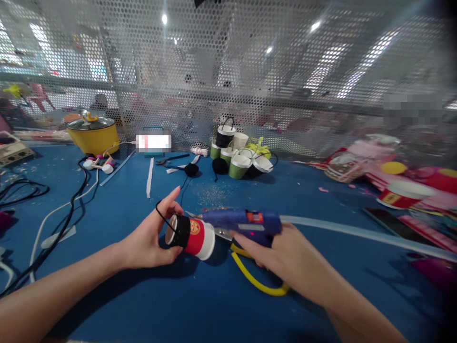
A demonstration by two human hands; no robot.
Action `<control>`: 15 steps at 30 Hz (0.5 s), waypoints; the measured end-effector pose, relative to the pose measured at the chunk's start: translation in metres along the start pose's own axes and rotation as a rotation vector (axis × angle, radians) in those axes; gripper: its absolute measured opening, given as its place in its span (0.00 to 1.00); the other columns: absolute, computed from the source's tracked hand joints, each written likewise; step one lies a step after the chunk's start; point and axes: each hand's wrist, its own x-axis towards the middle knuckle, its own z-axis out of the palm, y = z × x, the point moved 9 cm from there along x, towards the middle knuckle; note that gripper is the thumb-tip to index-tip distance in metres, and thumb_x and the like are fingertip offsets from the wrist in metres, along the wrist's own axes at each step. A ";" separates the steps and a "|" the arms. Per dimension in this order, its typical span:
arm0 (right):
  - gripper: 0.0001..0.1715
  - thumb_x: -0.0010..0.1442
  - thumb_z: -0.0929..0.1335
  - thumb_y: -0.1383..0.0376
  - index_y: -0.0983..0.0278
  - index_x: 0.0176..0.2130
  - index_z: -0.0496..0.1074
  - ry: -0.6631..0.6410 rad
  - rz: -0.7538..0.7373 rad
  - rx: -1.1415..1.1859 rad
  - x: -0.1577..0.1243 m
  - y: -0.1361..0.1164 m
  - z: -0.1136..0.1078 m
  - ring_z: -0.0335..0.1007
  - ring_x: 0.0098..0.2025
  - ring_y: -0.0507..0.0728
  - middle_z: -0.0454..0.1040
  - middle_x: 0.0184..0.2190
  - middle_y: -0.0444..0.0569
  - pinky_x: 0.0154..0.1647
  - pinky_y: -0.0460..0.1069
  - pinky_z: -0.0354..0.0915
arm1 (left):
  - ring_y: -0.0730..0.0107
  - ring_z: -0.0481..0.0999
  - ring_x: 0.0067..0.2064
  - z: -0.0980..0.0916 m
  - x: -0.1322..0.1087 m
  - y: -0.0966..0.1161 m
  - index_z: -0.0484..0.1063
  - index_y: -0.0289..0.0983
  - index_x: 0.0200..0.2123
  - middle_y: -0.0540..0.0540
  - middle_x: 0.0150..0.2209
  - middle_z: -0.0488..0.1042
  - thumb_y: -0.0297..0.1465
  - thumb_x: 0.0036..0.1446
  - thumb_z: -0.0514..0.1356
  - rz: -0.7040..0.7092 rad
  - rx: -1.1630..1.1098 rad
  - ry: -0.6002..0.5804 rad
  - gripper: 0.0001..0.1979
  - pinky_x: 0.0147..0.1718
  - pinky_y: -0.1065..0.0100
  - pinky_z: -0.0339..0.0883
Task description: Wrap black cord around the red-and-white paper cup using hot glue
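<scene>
My left hand (152, 238) grips a small paper cup (202, 239) on its side, its mouth toward the left. The cup is white and red with a black yarn band round the rim and a black cord loop standing off it. In my right hand (285, 250) is a blue hot glue gun (244, 224), its nozzle pointing left at the cup's band; whether the tip touches cannot be told. A clear glue stick (357, 238) runs out of the gun's back to the right. Scissors with yellow handles (250, 278) lie on the table beneath the gun, their blades partly hidden.
Several green and black cups (240, 166) stand at the back, beside black yarn balls (192, 169). A yellow pot (93, 136) is at the back left, with cables (73, 205) crossing the table. A phone (392, 226) and a red-and-white tub (403, 193) lie right.
</scene>
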 end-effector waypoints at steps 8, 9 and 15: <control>0.16 0.53 0.67 0.54 0.64 0.24 0.68 0.099 0.194 0.105 0.039 0.052 -0.013 0.69 0.25 0.53 0.75 0.24 0.48 0.25 0.47 0.64 | 0.64 0.65 0.48 -0.001 0.000 0.002 0.34 0.48 0.64 0.46 0.46 0.59 0.21 0.45 0.59 -0.006 0.011 0.009 0.49 0.49 0.60 0.59; 0.18 0.55 0.66 0.54 0.64 0.23 0.67 0.088 0.194 0.120 0.046 0.057 -0.010 0.69 0.25 0.53 0.74 0.23 0.49 0.27 0.46 0.65 | 0.64 0.66 0.48 -0.001 0.000 0.001 0.34 0.48 0.64 0.46 0.46 0.59 0.21 0.45 0.59 -0.006 0.016 0.008 0.49 0.49 0.60 0.59; 0.23 0.57 0.62 0.50 0.63 0.21 0.63 0.084 0.295 -0.063 0.076 0.094 0.009 0.63 0.17 0.52 0.68 0.15 0.47 0.20 0.47 0.60 | 0.63 0.66 0.48 -0.002 -0.002 -0.003 0.34 0.47 0.64 0.45 0.46 0.59 0.22 0.45 0.60 -0.018 0.025 0.008 0.49 0.49 0.59 0.59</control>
